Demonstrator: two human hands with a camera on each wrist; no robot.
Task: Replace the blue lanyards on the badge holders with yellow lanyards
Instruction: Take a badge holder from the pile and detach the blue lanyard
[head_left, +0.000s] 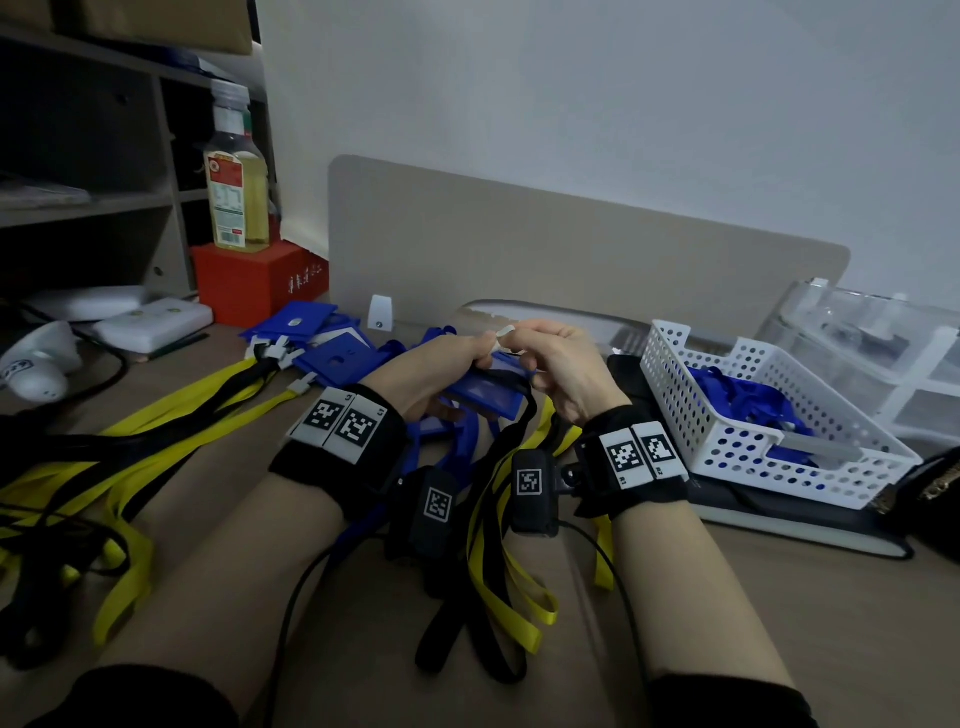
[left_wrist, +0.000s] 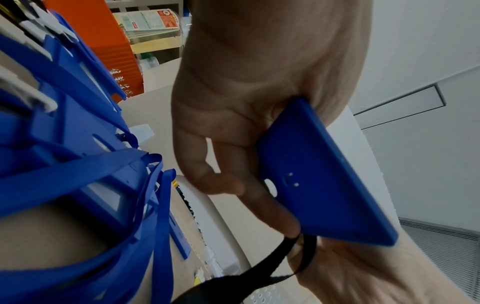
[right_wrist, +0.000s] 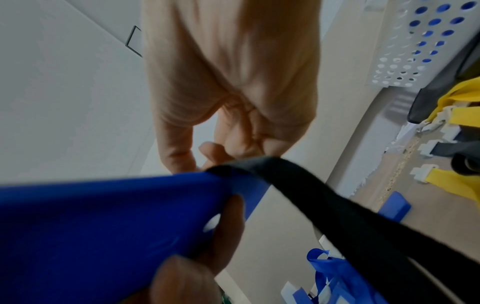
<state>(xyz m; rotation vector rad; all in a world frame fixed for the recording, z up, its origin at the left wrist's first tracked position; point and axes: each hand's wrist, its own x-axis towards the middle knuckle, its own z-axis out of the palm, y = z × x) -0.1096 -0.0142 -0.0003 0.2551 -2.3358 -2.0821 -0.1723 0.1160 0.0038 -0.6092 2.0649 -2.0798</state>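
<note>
1. A brown desk (head_left: 779, 597) stands against a pale wall, with a beige divider panel (head_left: 571, 249) at its far edge.
2. Above the middle of the desk, the left hand (head_left: 441, 364) is curled round a blue badge holder (left_wrist: 324, 174). The right hand (head_left: 561, 364) pinches a white clip (head_left: 505, 334) at the holder's top; a yellow lanyard (head_left: 488, 519) with a black back hangs from there toward the near edge.
3. Judging by this, the new lanyard is being clipped on; whether it has latched is hidden by the fingers.
4. Done: loose blue lanyards (head_left: 737, 395) lie in the white basket (head_left: 691, 415) on the right.
5. Left to do: a pile of blue holders (head_left: 322, 338) lies far left, and spare yellow lanyards (head_left: 171, 415) spread out on the left.
6. Tangled straps under the wrists could snag. A bottle (head_left: 236, 176) stands on a red box (head_left: 249, 280) at the far left, out of the way.
</note>
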